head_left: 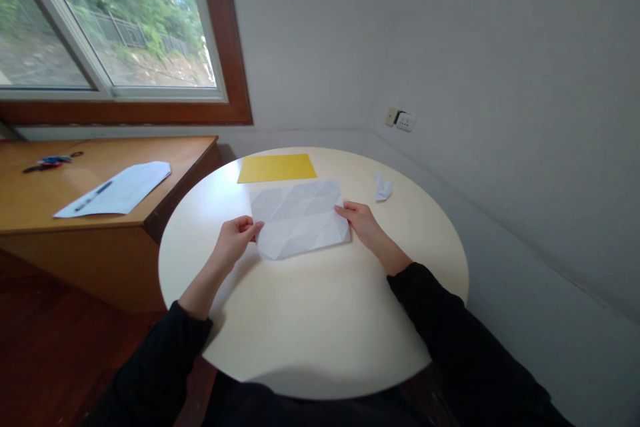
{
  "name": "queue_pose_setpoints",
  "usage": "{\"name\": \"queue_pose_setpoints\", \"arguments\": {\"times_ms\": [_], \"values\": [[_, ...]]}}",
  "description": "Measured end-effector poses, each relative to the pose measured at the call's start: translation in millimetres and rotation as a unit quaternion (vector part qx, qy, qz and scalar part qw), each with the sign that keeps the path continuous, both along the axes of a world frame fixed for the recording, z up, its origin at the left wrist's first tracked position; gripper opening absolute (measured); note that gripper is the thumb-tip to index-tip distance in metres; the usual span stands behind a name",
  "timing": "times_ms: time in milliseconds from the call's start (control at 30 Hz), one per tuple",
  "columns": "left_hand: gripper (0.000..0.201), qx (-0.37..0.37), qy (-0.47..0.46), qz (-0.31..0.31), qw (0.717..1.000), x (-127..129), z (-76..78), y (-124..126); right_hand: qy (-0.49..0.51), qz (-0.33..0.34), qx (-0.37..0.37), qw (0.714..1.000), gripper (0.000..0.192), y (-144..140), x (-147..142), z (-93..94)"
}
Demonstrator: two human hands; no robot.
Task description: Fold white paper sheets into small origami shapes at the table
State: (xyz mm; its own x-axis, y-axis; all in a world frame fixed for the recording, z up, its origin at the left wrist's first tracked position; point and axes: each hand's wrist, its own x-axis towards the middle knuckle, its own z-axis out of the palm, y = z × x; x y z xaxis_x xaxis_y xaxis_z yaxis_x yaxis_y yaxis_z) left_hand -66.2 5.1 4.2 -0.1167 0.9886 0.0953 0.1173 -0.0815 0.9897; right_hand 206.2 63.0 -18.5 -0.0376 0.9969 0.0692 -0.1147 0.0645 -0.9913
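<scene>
On the round table [310, 320], your left hand [234, 240] and right hand [363, 223] are pinching the creased, unprinted white sheet [299, 217] at nine and three o'clock.

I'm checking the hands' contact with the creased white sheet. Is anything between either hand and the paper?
Nothing visible. The left hand pinches the creased white sheet's left edge and the right hand holds its right edge. The yellow sheet and crumpled scrap lie beyond, apart.

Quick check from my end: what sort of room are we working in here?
Probably a home study or small office corner: a round white table set against the wall, a wooden desk with a sheet and pen under a wood-framed window, and wall sockets. Both hands hold creased white paper.
</scene>
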Motion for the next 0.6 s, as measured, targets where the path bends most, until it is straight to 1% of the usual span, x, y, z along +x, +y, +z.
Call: {"name": "queue_pose_setpoints", "arguments": {"times_ms": [200,433,600], "values": [[0.034,-0.002,-0.006,0.005,1.0,0.9,3.1,-2.0,0.003,0.028,-0.008,1.0,0.031,1.6,2.8,-1.4],[0.032,0.003,-0.025,0.007,1.0,0.7,2.6,-1.9,-0.011,0.016,-0.013,1.0,0.034,-0.6,3.1,0.6],[0.038,-0.014,-0.066,0.017,0.998,1.0,0.7,0.1,0.001,0.026,-0.009,1.0,0.03,-1.5,2.3,0.5]]}}
